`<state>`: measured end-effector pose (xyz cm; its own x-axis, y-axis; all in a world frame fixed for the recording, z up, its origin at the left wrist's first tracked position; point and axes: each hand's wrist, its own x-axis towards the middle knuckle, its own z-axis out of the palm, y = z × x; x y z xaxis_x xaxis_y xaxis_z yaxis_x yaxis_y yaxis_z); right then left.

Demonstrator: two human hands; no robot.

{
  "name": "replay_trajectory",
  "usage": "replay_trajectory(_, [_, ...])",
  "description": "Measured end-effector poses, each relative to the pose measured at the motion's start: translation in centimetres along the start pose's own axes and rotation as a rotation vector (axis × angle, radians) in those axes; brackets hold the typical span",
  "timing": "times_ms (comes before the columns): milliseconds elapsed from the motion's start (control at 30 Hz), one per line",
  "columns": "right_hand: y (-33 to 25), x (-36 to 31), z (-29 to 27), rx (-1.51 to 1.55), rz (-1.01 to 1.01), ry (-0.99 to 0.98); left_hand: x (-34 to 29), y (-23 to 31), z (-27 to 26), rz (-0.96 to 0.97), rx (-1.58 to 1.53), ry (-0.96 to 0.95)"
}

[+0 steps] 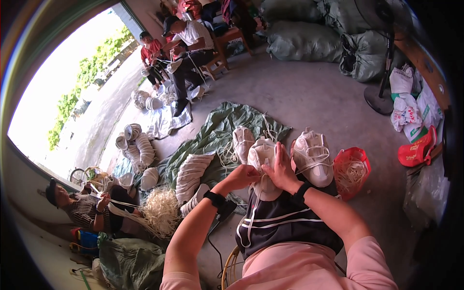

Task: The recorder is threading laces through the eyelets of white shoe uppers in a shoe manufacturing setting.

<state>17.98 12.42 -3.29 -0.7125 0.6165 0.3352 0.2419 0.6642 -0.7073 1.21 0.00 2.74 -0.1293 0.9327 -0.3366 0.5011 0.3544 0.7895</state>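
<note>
Sack of dark-green sheeting [130, 263], contents hidden from me, slumps at lower left, near a heap of loose cream strands [164, 212]. Left hand [244, 177] bunches its fingers at a white sneaker [261, 152] above the lap; I cannot tell what they grip. Right hand [282, 170] lies flat, fingers extended, hiding its right side. Another white sneaker [316, 162] stands beside; further right, a red open-topped bag [367, 167] holds cream strands [351, 175].

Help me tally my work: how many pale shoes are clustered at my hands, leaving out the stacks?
3: one shoe between the left hand and right hand, a second shoe to its left, and a third shoe to its right. Others may be hidden.
</note>
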Motion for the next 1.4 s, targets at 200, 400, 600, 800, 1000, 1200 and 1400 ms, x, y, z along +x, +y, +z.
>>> replay_trajectory(200, [0.1, 0.0, 0.2, -0.002, 0.014, -0.004, -0.2, 0.5, 0.1, 0.082, 0.135, 0.060])
replay_trajectory(400, [0.0, 0.1, 0.3, 0.003, 0.010, 0.003, -0.2, 0.7, 0.0, 0.104, 0.188, 0.084])
replay_trajectory(600, [0.0, 0.2, 0.2, 0.009, 0.013, 0.002, 0.0, 0.9, -0.2, 0.094, 0.229, 0.081])
replay_trajectory(800, [-0.1, 0.2, 0.1, 0.009, 0.017, -0.007, 0.3, 0.3, -0.1, 0.103, 0.187, 0.071])
replay_trajectory(1000, [0.0, 0.1, 0.0, 0.001, 0.014, -0.010, 0.2, 0.3, -0.1, 0.078, 0.099, 0.050])
replay_trajectory(1200, [0.0, 0.0, 0.0, -0.002, 0.004, -0.005, 0.3, 0.1, 0.1, 0.044, 0.068, 0.037])
replay_trajectory(1400, [0.1, 0.0, -0.2, 0.001, 0.007, -0.003, 0.6, 0.2, 0.1, 0.021, 0.055, 0.019])
